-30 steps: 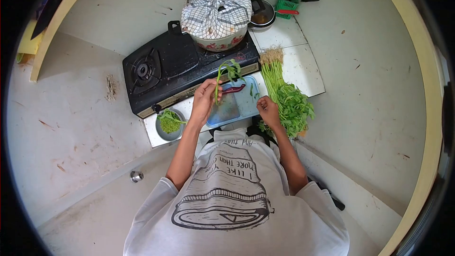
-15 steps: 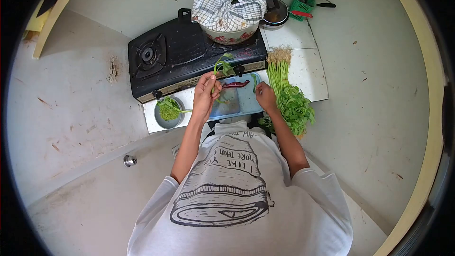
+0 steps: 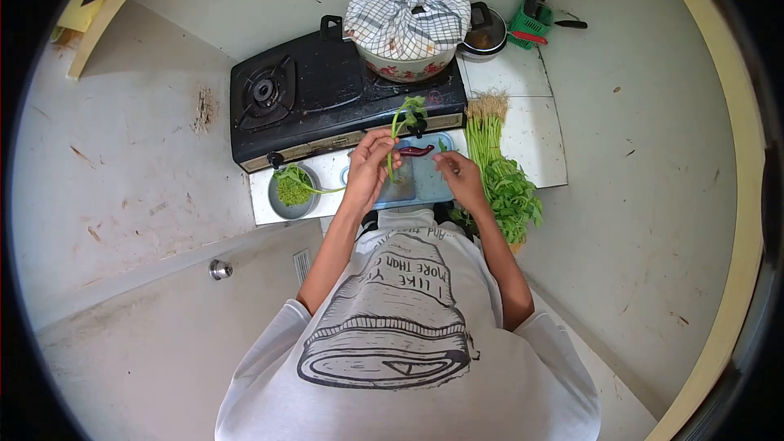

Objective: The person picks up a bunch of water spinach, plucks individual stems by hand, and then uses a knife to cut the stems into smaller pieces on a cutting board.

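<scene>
A leafy green stem (image 3: 395, 125) is pinched in my left hand (image 3: 372, 170), its leaves up in front of the stove. My right hand (image 3: 462, 180) is over the right part of the blue tray (image 3: 430, 189), fingers drawn together; a small green leaf (image 3: 443, 146) shows by its fingertips, and whether they grip it is unclear. Between the hands, a dark red curved-handled knife (image 3: 416, 151) lies at the tray. A bundle of rooted leafy greens (image 3: 508, 182) rests right of my right hand. The grey bowl (image 3: 280, 209) to the left holds chopped greens and a leafy stem.
Behind the tray stands a black two-burner stove (image 3: 314, 73), bearing a large pot (image 3: 403, 69) covered with a checked cloth (image 3: 407, 12). A lidded pan (image 3: 485, 39) and a green basket of utensils (image 3: 527, 25) stand at the back right. Walls rise on both sides.
My left hand has moved right with the stem, closer to my right hand. The camera view has shifted slightly.
</scene>
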The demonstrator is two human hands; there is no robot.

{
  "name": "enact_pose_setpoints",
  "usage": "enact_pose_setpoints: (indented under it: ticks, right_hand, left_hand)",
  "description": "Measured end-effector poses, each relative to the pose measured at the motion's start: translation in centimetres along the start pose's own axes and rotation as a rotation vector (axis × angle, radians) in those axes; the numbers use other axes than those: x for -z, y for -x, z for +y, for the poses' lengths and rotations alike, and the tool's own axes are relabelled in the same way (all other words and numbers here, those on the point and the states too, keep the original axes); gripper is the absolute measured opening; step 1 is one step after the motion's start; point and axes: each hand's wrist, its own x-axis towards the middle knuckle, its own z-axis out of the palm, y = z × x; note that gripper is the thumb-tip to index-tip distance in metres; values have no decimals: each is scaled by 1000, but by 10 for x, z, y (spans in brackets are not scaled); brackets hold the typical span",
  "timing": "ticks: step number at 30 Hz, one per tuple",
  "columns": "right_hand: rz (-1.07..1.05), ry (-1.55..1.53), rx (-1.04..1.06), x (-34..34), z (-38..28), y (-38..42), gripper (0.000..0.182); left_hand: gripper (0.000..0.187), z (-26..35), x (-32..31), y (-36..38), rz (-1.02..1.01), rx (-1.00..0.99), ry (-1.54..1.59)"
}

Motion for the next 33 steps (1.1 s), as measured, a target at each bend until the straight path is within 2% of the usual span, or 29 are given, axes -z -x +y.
enact_pose_setpoints:
  ticks: [4,7,11,16,22,26,31,33]
  right_hand:
    - [-45,-447,72,-7,-85,7,29]
    - [-4,-509,86,-13,-81,-1,27]
    - [81,-465,135,-15,-78,1,20]
    - [83,-532,205,-18,-78,15,14]
    - [132,-175,325,-12,-63,14,9]
    - [116,-129,325,-7,-65,18,10]
    - [56,13,374,-1,-65,20,11]
    - [45,-86,327,-2,-60,22,12]
  left_hand:
    - [19,-6,-23,4,-70,51,-64]
    - [19,-16,-33,4,-110,48,-113]
    - [17,-20,-46,8,-58,73,-104]
    - [16,-28,-46,8,5,80,69]
    - [17,-45,-37,4,7,146,261]
    - [16,-55,-38,8,38,175,368]
    - [15,-63,-32,7,126,88,418]
    - [16,-60,-25,5,173,33,438]
